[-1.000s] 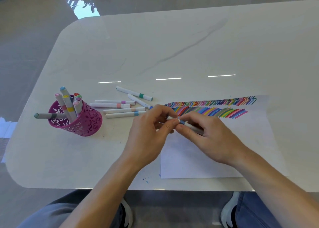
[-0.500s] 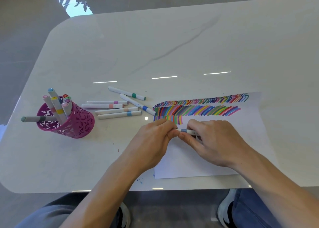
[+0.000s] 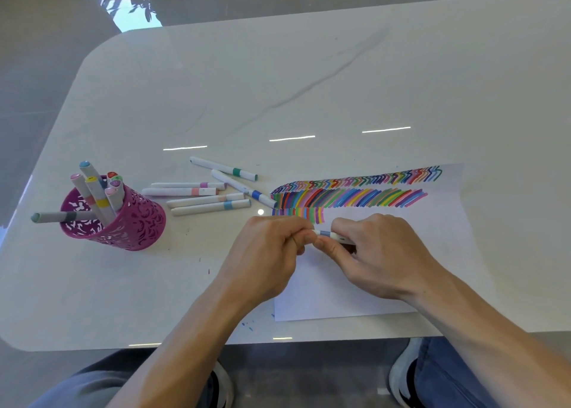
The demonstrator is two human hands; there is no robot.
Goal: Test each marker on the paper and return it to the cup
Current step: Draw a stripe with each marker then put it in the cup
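We see both forearms reaching in from six o'clock and meeting over the near left part of the white sheet of paper (image 3: 401, 271). The left hand (image 3: 265, 253) lies knuckles up, with its fingers curled. Its thumb and forefinger pinch the left end of a white marker with a blue-grey band (image 3: 326, 234). The right hand (image 3: 377, 253) faces it from three o'clock, fingers bent, gripping the same marker's barrel between thumb and fingertips. Only a short stretch of the marker, around the band, shows between the two hands. It lies roughly level, just above the paper. We cannot tell whether its cap is on.

At twelve o'clock of the hands, the paper carries two long rows of coloured strokes and a short third row.

At nine o'clock of the hands, a magenta perforated metal cup (image 3: 136, 222) stands on the glossy white table (image 3: 278, 83). Several white markers with coloured caps (image 3: 95, 191) lean upright in the cup. A grey-capped marker (image 3: 61, 216) lies across its rim, pointing towards nine o'clock.

Between the cup and the paper, six loose white markers (image 3: 210, 207) lie flat on the table. Their bands are teal, blue, purple, pink, peach and light blue.
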